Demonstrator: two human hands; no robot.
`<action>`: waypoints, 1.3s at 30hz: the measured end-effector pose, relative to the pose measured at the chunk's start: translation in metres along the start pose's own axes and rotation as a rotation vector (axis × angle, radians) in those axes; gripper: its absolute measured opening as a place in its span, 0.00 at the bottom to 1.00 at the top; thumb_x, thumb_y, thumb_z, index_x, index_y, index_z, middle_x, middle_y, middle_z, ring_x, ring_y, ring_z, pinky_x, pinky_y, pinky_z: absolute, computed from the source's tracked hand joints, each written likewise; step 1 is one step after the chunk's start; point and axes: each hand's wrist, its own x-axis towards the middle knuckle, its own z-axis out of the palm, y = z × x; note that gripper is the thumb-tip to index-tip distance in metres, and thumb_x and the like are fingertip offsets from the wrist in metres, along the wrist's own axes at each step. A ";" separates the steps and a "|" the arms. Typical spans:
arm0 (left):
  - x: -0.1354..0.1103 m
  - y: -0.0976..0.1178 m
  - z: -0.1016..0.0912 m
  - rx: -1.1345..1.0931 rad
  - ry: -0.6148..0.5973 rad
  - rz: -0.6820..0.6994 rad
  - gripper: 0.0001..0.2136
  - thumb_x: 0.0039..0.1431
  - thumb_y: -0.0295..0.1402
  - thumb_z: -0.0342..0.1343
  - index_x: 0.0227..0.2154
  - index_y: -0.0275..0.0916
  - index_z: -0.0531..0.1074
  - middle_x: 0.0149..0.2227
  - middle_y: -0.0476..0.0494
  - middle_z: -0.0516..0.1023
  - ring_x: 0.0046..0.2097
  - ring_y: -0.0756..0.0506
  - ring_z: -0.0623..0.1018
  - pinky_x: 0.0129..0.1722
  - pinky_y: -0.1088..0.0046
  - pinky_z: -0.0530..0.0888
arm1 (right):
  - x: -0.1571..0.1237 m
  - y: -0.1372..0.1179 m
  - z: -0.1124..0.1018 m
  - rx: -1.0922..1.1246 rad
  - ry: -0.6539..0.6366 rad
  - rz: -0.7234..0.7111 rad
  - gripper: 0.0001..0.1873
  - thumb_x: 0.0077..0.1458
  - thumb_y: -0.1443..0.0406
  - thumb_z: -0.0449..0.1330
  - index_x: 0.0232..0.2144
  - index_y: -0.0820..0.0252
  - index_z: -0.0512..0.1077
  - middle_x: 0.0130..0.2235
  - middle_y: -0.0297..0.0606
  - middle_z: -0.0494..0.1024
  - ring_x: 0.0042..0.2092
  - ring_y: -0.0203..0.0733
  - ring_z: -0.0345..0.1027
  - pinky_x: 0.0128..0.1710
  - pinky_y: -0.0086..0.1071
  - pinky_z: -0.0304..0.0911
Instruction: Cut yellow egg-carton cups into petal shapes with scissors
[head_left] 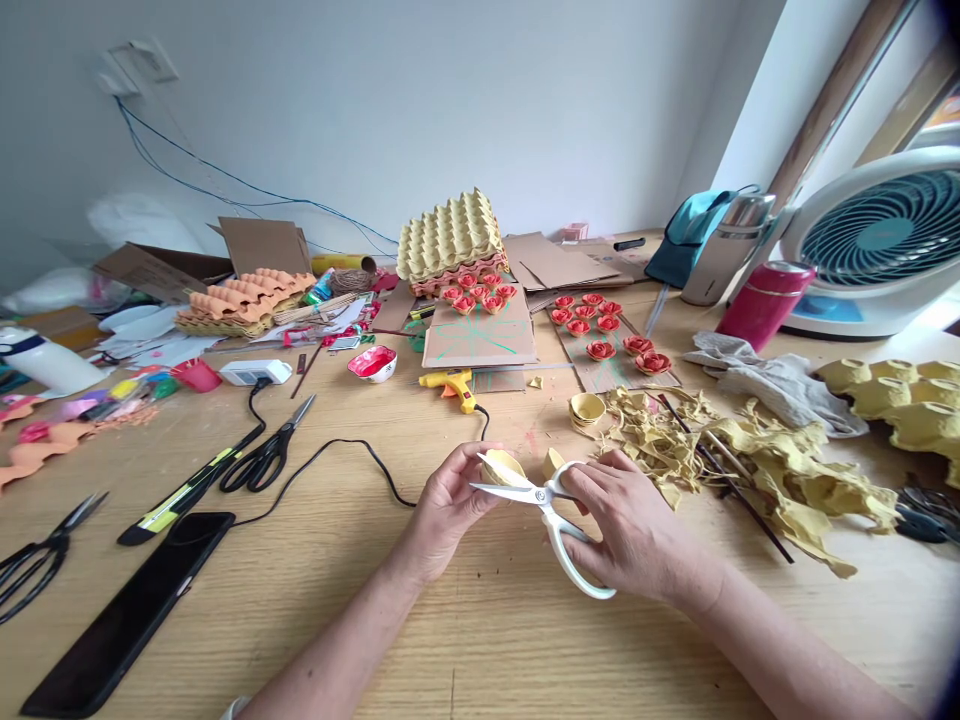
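Observation:
My left hand [451,492] pinches a small yellow egg-carton cup [504,466] by its side, just above the wooden table. In my right hand [619,515] are white-handled scissors [574,560], with fingers through the loops. Their blades are parted around the near edge of the cup. Another yellow carton piece [553,463] shows just behind the scissors. Farther back stands a stack of trimmed cups [587,408], and beside it lies a heap of torn yellow carton scraps [664,430].
A yellow glue gun [454,386] lies ahead, its cord running left. Red paper flowers [600,350] rest on cardboard at the back. Black scissors [262,455], a box cutter [180,495] and a dark phone-like slab [131,610] occupy the left. A fan [885,235] stands right.

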 end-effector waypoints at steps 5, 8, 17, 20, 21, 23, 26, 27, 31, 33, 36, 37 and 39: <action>-0.001 0.002 0.002 -0.007 0.011 -0.010 0.18 0.51 0.30 0.68 0.46 0.43 0.75 0.41 0.47 0.77 0.42 0.48 0.74 0.44 0.73 0.70 | -0.001 0.000 -0.002 0.038 0.030 -0.056 0.12 0.61 0.59 0.56 0.29 0.57 0.59 0.27 0.31 0.71 0.27 0.38 0.62 0.37 0.35 0.49; -0.001 0.003 0.003 0.003 0.014 0.001 0.18 0.52 0.30 0.68 0.47 0.43 0.74 0.43 0.46 0.77 0.42 0.49 0.74 0.44 0.74 0.70 | 0.000 0.000 -0.003 0.052 0.029 -0.079 0.13 0.62 0.59 0.55 0.29 0.57 0.59 0.26 0.31 0.71 0.26 0.37 0.61 0.36 0.35 0.48; -0.001 0.001 0.002 0.061 0.048 0.122 0.18 0.53 0.28 0.67 0.47 0.44 0.74 0.43 0.48 0.76 0.44 0.48 0.74 0.46 0.74 0.71 | -0.004 0.002 0.001 0.039 0.046 -0.108 0.12 0.63 0.62 0.55 0.27 0.57 0.59 0.24 0.31 0.71 0.24 0.36 0.60 0.34 0.34 0.48; -0.001 0.001 0.002 0.084 0.055 0.154 0.18 0.53 0.29 0.67 0.47 0.44 0.74 0.47 0.46 0.76 0.45 0.48 0.75 0.46 0.73 0.71 | -0.003 0.002 0.000 0.037 0.047 -0.116 0.12 0.63 0.62 0.53 0.27 0.57 0.60 0.25 0.32 0.71 0.24 0.36 0.60 0.34 0.34 0.49; -0.001 0.001 0.002 0.094 0.059 0.165 0.18 0.52 0.29 0.67 0.47 0.43 0.73 0.48 0.45 0.77 0.45 0.47 0.75 0.45 0.73 0.71 | -0.003 0.002 -0.001 0.034 0.047 -0.113 0.11 0.63 0.62 0.53 0.28 0.57 0.61 0.25 0.32 0.72 0.24 0.36 0.60 0.34 0.34 0.49; -0.001 0.001 0.002 0.130 0.069 0.184 0.18 0.52 0.30 0.68 0.46 0.43 0.73 0.47 0.44 0.77 0.43 0.47 0.75 0.44 0.72 0.72 | -0.002 0.001 0.000 0.020 0.052 -0.095 0.09 0.62 0.63 0.54 0.29 0.58 0.62 0.26 0.32 0.72 0.25 0.37 0.61 0.35 0.35 0.49; -0.001 0.001 0.002 0.206 0.088 0.199 0.19 0.51 0.30 0.69 0.46 0.42 0.73 0.45 0.44 0.77 0.39 0.48 0.74 0.41 0.72 0.71 | -0.002 -0.001 0.001 -0.003 0.051 -0.050 0.08 0.59 0.62 0.56 0.29 0.58 0.62 0.26 0.32 0.72 0.26 0.38 0.62 0.35 0.35 0.48; -0.001 0.000 0.002 0.226 0.094 0.202 0.19 0.51 0.30 0.69 0.46 0.42 0.73 0.45 0.44 0.77 0.39 0.49 0.74 0.41 0.72 0.71 | -0.002 -0.001 0.001 -0.007 0.047 -0.039 0.08 0.58 0.62 0.56 0.29 0.58 0.63 0.26 0.32 0.72 0.26 0.38 0.62 0.35 0.35 0.48; -0.001 -0.002 0.001 0.255 0.105 0.214 0.20 0.51 0.30 0.69 0.47 0.43 0.73 0.42 0.46 0.77 0.39 0.49 0.73 0.40 0.73 0.70 | -0.001 -0.001 0.001 0.001 0.051 -0.053 0.08 0.59 0.62 0.56 0.29 0.58 0.62 0.26 0.32 0.72 0.26 0.38 0.62 0.35 0.35 0.48; 0.000 -0.003 0.000 0.250 0.105 0.225 0.20 0.51 0.30 0.69 0.47 0.43 0.73 0.41 0.46 0.77 0.39 0.49 0.73 0.40 0.73 0.70 | -0.001 -0.001 0.001 0.011 0.069 -0.072 0.09 0.60 0.63 0.55 0.29 0.58 0.62 0.25 0.31 0.71 0.25 0.37 0.61 0.35 0.35 0.48; 0.000 -0.005 -0.001 0.249 0.113 0.249 0.20 0.50 0.30 0.69 0.47 0.43 0.73 0.45 0.44 0.78 0.40 0.48 0.74 0.40 0.73 0.70 | -0.002 -0.001 0.001 0.019 0.076 -0.090 0.09 0.60 0.63 0.55 0.28 0.58 0.61 0.24 0.30 0.71 0.24 0.36 0.60 0.34 0.35 0.48; 0.000 -0.005 -0.002 0.252 0.119 0.256 0.19 0.50 0.29 0.68 0.47 0.43 0.73 0.46 0.43 0.77 0.41 0.47 0.74 0.40 0.72 0.70 | -0.002 -0.001 0.001 0.019 0.072 -0.094 0.09 0.60 0.64 0.55 0.28 0.58 0.61 0.24 0.30 0.71 0.24 0.36 0.60 0.34 0.35 0.49; 0.000 -0.005 -0.001 0.264 0.126 0.271 0.19 0.51 0.29 0.68 0.47 0.43 0.73 0.47 0.43 0.77 0.42 0.46 0.74 0.40 0.72 0.70 | -0.003 0.000 0.002 0.013 0.064 -0.096 0.09 0.59 0.64 0.56 0.27 0.57 0.61 0.24 0.30 0.71 0.24 0.36 0.60 0.34 0.35 0.49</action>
